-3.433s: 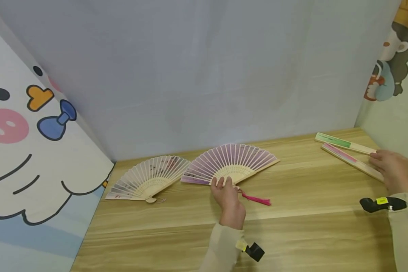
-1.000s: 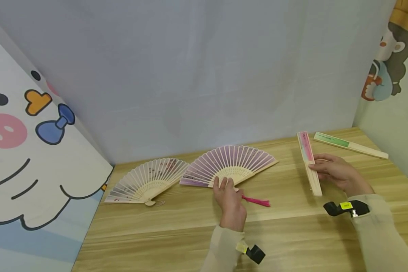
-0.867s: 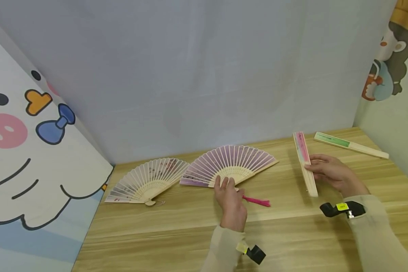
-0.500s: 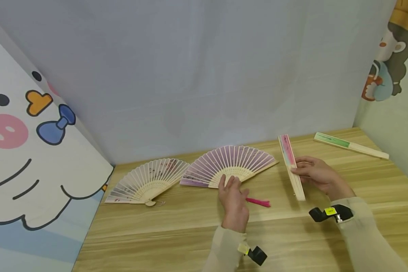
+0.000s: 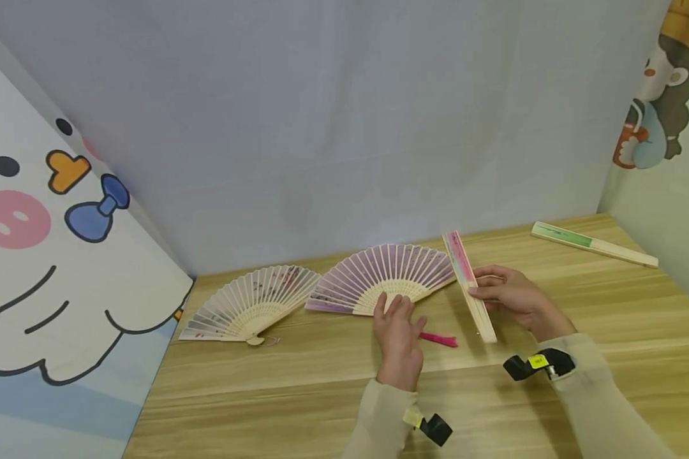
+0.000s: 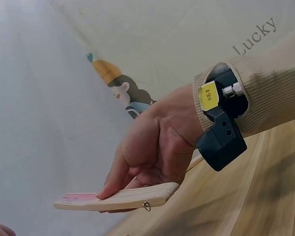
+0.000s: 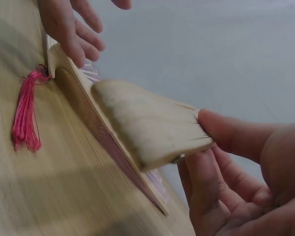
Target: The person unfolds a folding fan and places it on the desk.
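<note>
My right hand (image 5: 513, 296) pinches a folded fan (image 5: 462, 268) with a pink and blue cloth part and a pale wooden handle. The fan is tilted and raised over the table, its top overlapping the right edge of a spread purple fan (image 5: 381, 271). In the right wrist view, thumb and fingers clasp the folded fan (image 7: 147, 123) on its two faces. My left hand (image 5: 399, 338) hovers by the purple fan's pivot, fingers relaxed and holding nothing, and hides part of its pink tassel (image 5: 441, 340). In the left wrist view a small metal ring (image 6: 147, 206) shows at the held fan's pivot.
To the left lies a spread white fan (image 5: 261, 299) with a dark floral print, its right tip against the purple one. A folded green fan (image 5: 591, 244) lies at the back right. A grey cloth wall (image 5: 344, 127) rises behind the wooden table (image 5: 264, 401).
My right hand took the pink folded fan from beside the green one, turned it more upright and carried it left toward the purple fan. My left hand has shifted slightly right, off the purple fan.
</note>
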Action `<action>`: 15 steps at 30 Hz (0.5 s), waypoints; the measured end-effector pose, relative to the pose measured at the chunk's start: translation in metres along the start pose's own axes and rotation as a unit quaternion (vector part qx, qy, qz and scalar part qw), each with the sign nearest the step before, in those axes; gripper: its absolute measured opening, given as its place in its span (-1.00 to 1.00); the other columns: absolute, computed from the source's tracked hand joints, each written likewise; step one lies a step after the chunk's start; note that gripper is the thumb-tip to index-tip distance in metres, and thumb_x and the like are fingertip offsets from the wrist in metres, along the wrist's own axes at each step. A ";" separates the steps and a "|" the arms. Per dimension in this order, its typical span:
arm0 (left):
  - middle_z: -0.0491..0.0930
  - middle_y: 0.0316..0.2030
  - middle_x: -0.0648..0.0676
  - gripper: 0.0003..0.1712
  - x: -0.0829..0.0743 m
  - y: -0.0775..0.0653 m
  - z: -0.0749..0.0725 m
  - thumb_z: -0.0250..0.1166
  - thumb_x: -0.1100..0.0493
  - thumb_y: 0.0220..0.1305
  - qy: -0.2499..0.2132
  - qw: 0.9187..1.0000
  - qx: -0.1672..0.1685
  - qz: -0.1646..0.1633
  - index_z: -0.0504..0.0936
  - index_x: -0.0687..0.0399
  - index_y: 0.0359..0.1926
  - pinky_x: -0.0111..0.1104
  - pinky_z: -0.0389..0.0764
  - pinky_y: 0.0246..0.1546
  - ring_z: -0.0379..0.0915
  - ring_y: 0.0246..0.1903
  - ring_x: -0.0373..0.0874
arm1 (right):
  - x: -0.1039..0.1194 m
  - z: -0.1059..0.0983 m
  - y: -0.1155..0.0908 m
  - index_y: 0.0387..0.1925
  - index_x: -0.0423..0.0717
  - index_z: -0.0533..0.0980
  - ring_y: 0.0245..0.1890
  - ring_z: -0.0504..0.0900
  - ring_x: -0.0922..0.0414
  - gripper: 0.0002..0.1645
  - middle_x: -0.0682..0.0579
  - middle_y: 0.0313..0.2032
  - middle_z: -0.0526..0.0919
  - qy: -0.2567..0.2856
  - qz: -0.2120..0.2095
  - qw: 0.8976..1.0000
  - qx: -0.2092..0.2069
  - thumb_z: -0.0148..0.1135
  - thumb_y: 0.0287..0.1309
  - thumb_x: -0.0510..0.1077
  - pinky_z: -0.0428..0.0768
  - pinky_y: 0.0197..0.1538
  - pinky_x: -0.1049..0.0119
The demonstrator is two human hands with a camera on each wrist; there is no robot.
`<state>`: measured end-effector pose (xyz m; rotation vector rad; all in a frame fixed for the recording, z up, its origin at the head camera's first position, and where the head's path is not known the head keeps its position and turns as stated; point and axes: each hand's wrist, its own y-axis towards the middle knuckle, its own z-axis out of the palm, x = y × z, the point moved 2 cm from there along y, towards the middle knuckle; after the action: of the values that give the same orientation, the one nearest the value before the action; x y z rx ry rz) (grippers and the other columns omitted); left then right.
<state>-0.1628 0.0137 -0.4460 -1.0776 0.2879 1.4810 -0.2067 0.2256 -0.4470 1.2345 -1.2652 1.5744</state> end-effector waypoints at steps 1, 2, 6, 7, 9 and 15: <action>0.29 0.39 0.41 -0.20 0.000 0.000 0.000 0.19 0.39 0.49 0.002 1.000 0.002 0.000 0.05 0.27 0.62 0.20 0.52 0.34 0.30 0.39 0.37 | 0.000 0.003 0.000 0.09 -0.10 0.53 -0.29 0.66 0.29 -0.70 0.24 -0.28 0.70 0.002 0.000 1.000 0.001 0.29 0.40 -0.36 0.66 -0.24 0.43; 0.29 0.39 0.41 -0.20 0.000 0.001 0.000 0.20 0.39 0.49 0.002 1.000 0.004 -0.001 0.06 0.27 0.62 0.20 0.52 0.34 0.30 0.39 0.37 | 0.000 0.006 0.001 0.08 -0.10 0.52 -0.29 0.66 0.29 -0.71 0.24 -0.28 0.69 0.002 0.000 1.000 0.002 0.29 0.40 -0.36 0.66 -0.24 0.43; 0.31 0.38 0.40 -0.20 0.001 0.000 0.001 0.21 0.34 0.52 0.010 1.000 0.016 -0.005 0.06 0.28 0.62 0.19 0.52 0.34 0.30 0.40 0.36 | -0.001 0.020 0.003 0.07 -0.13 0.52 -0.29 0.66 0.29 -0.71 0.24 -0.29 0.69 0.002 0.000 1.000 0.009 0.30 0.39 -0.36 0.66 -0.24 0.42; 0.31 0.37 0.40 -0.21 0.001 0.000 0.001 0.22 0.33 0.52 0.013 1.000 0.018 -0.005 0.07 0.29 0.62 0.19 0.53 0.34 0.31 0.39 0.37 | -0.002 0.023 0.004 0.07 -0.14 0.52 -0.29 0.66 0.30 -0.71 0.25 -0.29 0.70 0.002 0.000 1.000 0.012 0.30 0.38 -0.36 0.66 -0.24 0.42; 0.32 0.37 0.41 -0.21 0.001 -0.001 0.002 0.23 0.30 0.53 0.016 1.000 0.024 -0.006 0.08 0.31 0.62 0.19 0.53 0.33 0.30 0.40 0.38 | -0.003 0.030 0.005 0.07 -0.16 0.52 -0.30 0.67 0.30 -0.71 0.25 -0.29 0.71 0.003 -0.003 1.000 0.016 0.30 0.37 -0.37 0.66 -0.24 0.42; 0.31 0.38 0.44 -0.21 0.003 -0.002 0.003 0.24 0.29 0.52 0.019 0.999 0.047 -0.009 0.09 0.36 0.60 0.19 0.53 0.32 0.31 0.38 0.37 | -0.002 0.048 0.006 0.06 -0.21 0.52 -0.32 0.66 0.30 -0.71 0.25 -0.32 0.70 0.015 -0.016 0.999 0.024 0.29 0.35 -0.40 0.66 -0.26 0.42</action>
<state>-0.1616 0.0180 -0.4460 -1.0312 0.3703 1.4173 -0.2011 0.1774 -0.4485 1.2508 -1.1880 1.6031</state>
